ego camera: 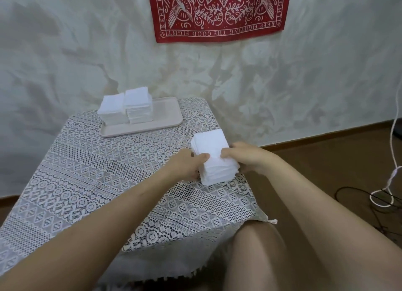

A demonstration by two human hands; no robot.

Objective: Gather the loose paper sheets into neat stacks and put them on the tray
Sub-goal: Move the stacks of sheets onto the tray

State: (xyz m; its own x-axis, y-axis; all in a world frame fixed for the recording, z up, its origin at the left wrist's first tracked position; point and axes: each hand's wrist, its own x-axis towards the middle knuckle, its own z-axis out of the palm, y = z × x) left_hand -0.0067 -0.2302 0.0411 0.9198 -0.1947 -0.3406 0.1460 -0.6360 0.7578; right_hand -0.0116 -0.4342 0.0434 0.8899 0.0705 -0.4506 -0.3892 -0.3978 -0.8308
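A thick stack of white paper sheets (212,153) stands near the right edge of the lace-covered table (108,173). My left hand (188,165) grips its left side with the thumb on top. My right hand (245,158) grips its right side, thumb over the top sheet. At the far end of the table lies a pale pink tray (167,114). Two white stacks sit on the tray's left half: a lower one (112,111) and a taller one (138,104) right beside it, touching.
The table's right edge and near corner drop off close to the held stack. My bare knee (258,253) is below that corner. White and black cords (382,195) lie on the brown floor at right. A red cloth (217,12) hangs on the wall behind.
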